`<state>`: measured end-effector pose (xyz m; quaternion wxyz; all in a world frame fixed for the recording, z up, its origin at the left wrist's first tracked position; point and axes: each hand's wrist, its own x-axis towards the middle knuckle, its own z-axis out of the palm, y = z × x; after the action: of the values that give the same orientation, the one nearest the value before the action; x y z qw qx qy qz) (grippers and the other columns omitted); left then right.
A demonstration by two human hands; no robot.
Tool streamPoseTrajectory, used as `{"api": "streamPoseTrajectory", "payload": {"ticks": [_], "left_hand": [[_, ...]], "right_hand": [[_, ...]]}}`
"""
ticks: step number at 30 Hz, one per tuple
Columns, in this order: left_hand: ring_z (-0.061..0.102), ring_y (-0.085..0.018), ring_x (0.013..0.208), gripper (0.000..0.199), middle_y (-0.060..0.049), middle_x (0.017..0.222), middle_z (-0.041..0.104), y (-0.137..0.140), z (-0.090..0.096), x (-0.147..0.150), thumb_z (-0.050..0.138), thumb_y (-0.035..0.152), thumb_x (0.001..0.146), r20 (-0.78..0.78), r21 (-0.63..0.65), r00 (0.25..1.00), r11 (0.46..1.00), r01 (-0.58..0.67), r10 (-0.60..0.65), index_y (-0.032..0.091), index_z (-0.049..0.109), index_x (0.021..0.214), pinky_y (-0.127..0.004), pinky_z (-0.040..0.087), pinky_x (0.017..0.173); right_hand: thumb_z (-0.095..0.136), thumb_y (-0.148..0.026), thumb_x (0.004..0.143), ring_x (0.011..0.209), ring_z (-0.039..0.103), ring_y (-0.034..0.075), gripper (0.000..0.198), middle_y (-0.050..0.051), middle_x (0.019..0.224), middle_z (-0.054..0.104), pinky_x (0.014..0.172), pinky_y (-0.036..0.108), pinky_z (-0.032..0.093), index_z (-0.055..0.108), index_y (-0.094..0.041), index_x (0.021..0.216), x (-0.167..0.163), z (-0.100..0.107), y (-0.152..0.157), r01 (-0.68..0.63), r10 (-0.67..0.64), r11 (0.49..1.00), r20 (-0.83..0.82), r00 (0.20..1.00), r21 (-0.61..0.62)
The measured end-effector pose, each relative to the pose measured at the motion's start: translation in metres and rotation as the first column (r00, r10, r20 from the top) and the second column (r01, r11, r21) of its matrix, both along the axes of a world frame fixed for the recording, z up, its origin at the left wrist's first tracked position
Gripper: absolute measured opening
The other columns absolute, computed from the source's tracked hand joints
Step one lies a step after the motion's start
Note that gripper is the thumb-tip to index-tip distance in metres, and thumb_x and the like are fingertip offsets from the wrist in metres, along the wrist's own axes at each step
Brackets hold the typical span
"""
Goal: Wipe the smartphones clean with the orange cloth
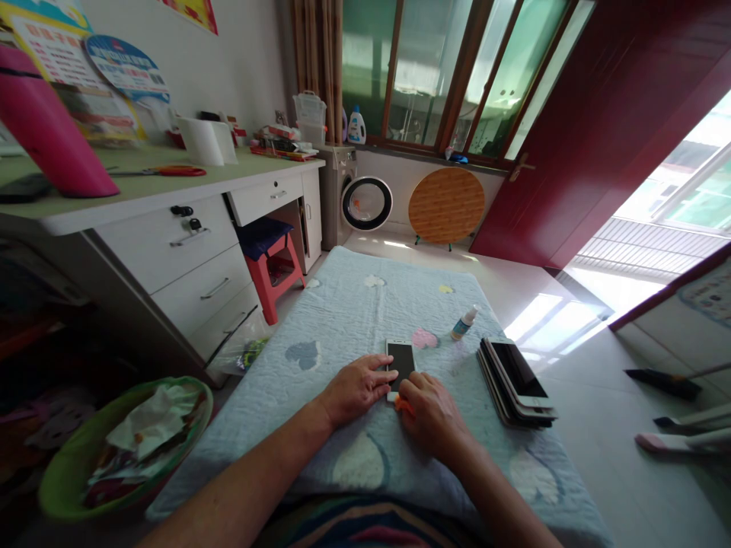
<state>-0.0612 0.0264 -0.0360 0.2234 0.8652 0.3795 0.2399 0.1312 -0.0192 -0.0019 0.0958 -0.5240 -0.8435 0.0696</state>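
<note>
Wiping looks part-way, not finished. White phone (404, 358) flat on blue cover (348, 312), screen up; spray bottle (464, 325) at its two o'clock, apart; stack of phones (521, 371) at three o'clock, whether done or waiting cannot be told. Person's left hand (352, 390), nine o'clock: fingers slightly spread, tips on the phone's left side. Right hand (429, 411), five o'clock: curled narrow around orange cloth (403, 406) at the phone's lower end.

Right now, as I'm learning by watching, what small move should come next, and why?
Probably a light stroke of the orange item up the white phone: the right hand holds that item at the phone's lower end, and the left hand has fingers on the phone's left side, perhaps steadying it.
</note>
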Motion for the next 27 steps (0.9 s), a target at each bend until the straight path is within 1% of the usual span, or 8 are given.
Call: {"api": "streamPoseTrajectory", "payload": {"ticks": [4, 7, 9, 14, 20, 23, 27], "left_hand": [[0.05, -0.024, 0.128, 0.031, -0.008, 0.138, 0.055, 0.0, 0.003, 0.0, 0.058, 0.03, 0.093, -0.023, -0.028, 1.0, 1.0, 0.012, -0.013, 0.025, 0.065, 0.123, -0.039, 0.039, 0.109], [0.05, -0.024, 0.128, 0.031, -0.007, 0.138, 0.055, 0.0, 0.005, 0.0, 0.054, 0.035, 0.095, -0.005, -0.05, 1.0, 0.999, 0.019, -0.019, 0.027, 0.065, 0.123, -0.039, 0.038, 0.109], [0.05, -0.024, 0.128, 0.031, -0.007, 0.139, 0.055, 0.001, 0.005, -0.001, 0.054, 0.035, 0.096, 0.005, -0.054, 1.0, 0.998, 0.026, -0.026, 0.027, 0.065, 0.123, -0.038, 0.038, 0.109], [0.051, -0.022, 0.127, 0.032, -0.008, 0.139, 0.054, 0.002, 0.0, -0.002, 0.059, 0.023, 0.092, 0.022, -0.028, 0.999, 0.999, 0.024, -0.024, 0.024, 0.065, 0.123, -0.035, 0.04, 0.108], [0.053, -0.022, 0.124, 0.031, -0.008, 0.136, 0.056, 0.002, -0.003, -0.001, 0.06, 0.023, 0.091, 0.038, 0.01, 0.999, 1.0, 0.022, -0.022, 0.025, 0.066, 0.122, -0.036, 0.043, 0.106], [0.054, -0.022, 0.124, 0.031, -0.008, 0.136, 0.056, 0.002, -0.003, 0.0, 0.06, 0.023, 0.092, 0.024, 0.025, 0.999, 0.999, 0.02, -0.021, 0.024, 0.066, 0.122, -0.036, 0.043, 0.106], [0.053, -0.023, 0.124, 0.031, -0.009, 0.136, 0.056, 0.001, -0.002, 0.0, 0.06, 0.023, 0.091, -0.009, 0.025, 1.0, 1.0, 0.005, -0.005, 0.023, 0.066, 0.122, -0.036, 0.042, 0.107]], "right_hand": [[0.055, -0.017, 0.087, 0.084, 0.053, 0.018, 0.006, 0.002, 0.089, 0.06, 0.074, 0.03, 0.034, 0.06, -0.021, 0.087, -0.011, -0.002, 0.002, -0.019, 0.019, 1.0, -0.003, 1.0, 0.01], [0.055, -0.017, 0.087, 0.085, 0.054, 0.018, 0.007, 0.003, 0.091, 0.061, 0.075, 0.03, 0.034, 0.061, -0.021, 0.09, -0.017, -0.001, 0.002, -0.016, 0.016, 1.0, -0.022, 1.0, 0.016], [0.055, -0.017, 0.086, 0.086, 0.054, 0.018, 0.008, 0.003, 0.091, 0.061, 0.075, 0.03, 0.034, 0.06, -0.021, 0.09, -0.018, -0.001, 0.001, -0.009, 0.009, 1.0, -0.032, 0.999, 0.011], [0.056, -0.015, 0.084, 0.082, 0.052, 0.018, 0.006, 0.002, 0.087, 0.06, 0.073, 0.029, 0.033, 0.059, -0.021, 0.084, -0.004, 0.001, -0.003, 0.037, -0.037, 0.999, -0.02, 0.999, -0.009], [0.056, -0.012, 0.082, 0.081, 0.051, 0.017, 0.009, 0.002, 0.086, 0.059, 0.073, 0.028, 0.032, 0.059, -0.02, 0.08, 0.022, 0.007, -0.004, 0.1, -0.099, 0.995, 0.019, 0.995, -0.026], [0.056, -0.013, 0.083, 0.081, 0.052, 0.017, 0.008, 0.002, 0.085, 0.06, 0.072, 0.028, 0.031, 0.059, -0.02, 0.08, 0.021, 0.008, -0.003, 0.091, -0.091, 0.996, 0.033, 0.995, -0.022], [0.057, -0.016, 0.084, 0.082, 0.052, 0.017, 0.006, 0.002, 0.086, 0.06, 0.073, 0.029, 0.031, 0.06, -0.02, 0.081, 0.005, 0.005, 0.001, 0.049, -0.049, 0.999, 0.023, 0.999, -0.019]]}}
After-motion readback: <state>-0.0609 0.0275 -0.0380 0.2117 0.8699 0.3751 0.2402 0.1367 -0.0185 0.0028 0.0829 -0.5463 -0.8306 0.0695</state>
